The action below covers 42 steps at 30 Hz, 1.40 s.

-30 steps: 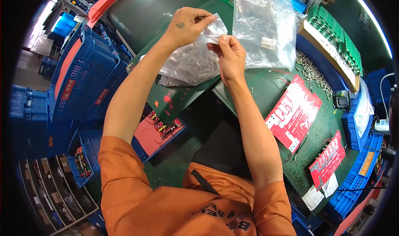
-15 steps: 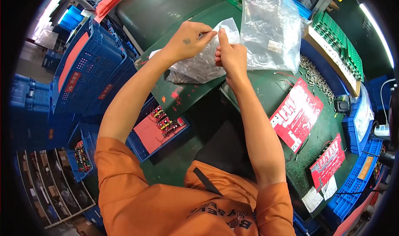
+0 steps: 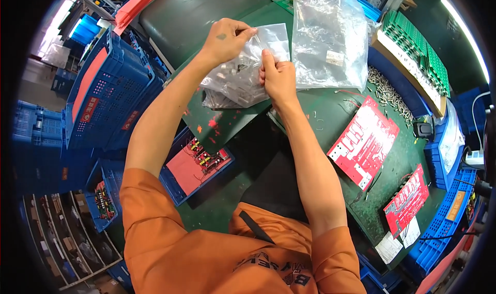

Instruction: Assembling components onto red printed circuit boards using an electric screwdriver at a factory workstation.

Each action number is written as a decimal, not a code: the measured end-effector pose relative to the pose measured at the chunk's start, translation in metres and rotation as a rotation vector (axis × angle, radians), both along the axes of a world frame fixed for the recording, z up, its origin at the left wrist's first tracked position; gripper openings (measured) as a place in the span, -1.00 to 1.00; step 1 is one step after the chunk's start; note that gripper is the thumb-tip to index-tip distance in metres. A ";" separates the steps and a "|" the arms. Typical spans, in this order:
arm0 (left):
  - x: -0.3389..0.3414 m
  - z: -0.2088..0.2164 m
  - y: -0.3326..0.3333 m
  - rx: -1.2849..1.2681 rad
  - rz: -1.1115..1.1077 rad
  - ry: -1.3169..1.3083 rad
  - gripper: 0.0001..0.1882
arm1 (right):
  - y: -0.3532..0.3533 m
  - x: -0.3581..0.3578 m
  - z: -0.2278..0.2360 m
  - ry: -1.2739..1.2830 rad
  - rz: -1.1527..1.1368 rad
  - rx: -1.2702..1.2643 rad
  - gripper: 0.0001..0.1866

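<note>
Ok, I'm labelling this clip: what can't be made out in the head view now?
Head view:
Right hand: palm hidden by its curled fingers.
Parts in the held bag: exact shapes blurred by crumpled plastic.
Label: print too small.
Green board: partly behind the flat bag.

Pretty sure this was an electronics assembly workshop, tbh. Red circuit boards (image 3: 363,143) lay on a scuffed green workbench (image 3: 361,216) near a heap of small metal cylinders (image 3: 388,91), plus a clear plastic bag (image 3: 240,93) of little parts. Blue perforated crates (image 3: 111,92) lined the left, and a shelving rack (image 3: 89,275) held boxes.
</note>
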State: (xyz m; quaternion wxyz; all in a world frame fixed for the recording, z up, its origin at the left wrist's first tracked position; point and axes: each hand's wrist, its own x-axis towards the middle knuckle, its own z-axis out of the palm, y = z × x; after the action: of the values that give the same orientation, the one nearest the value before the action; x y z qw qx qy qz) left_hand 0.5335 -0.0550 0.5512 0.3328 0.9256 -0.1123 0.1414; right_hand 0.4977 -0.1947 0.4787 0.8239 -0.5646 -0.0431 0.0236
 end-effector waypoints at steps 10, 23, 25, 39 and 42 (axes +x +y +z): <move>-0.018 0.009 0.031 0.005 -0.298 0.328 -0.72 | -0.012 -0.015 0.024 0.251 0.039 -0.012 -0.52; -0.025 -0.003 0.021 0.064 -0.222 -0.070 -0.83 | 0.012 -0.015 0.024 0.273 0.027 -0.123 -0.55; -0.020 -0.004 0.024 0.030 -0.197 -0.081 -0.83 | 0.011 -0.013 0.021 0.268 0.055 -0.054 -0.60; -0.022 0.017 0.082 0.014 -0.336 0.342 -0.69 | -0.005 -0.034 0.033 0.289 0.213 -0.128 -0.58; -0.035 0.017 0.087 0.062 -0.330 0.309 -0.71 | 0.008 -0.060 0.047 0.138 0.412 -0.204 -0.54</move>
State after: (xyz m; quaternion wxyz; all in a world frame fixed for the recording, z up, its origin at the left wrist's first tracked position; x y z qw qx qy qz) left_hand 0.4980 0.0320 0.5683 0.3360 0.9151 -0.2142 -0.0619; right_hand 0.4373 -0.1867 0.5253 0.7414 -0.6213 -0.0983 0.2340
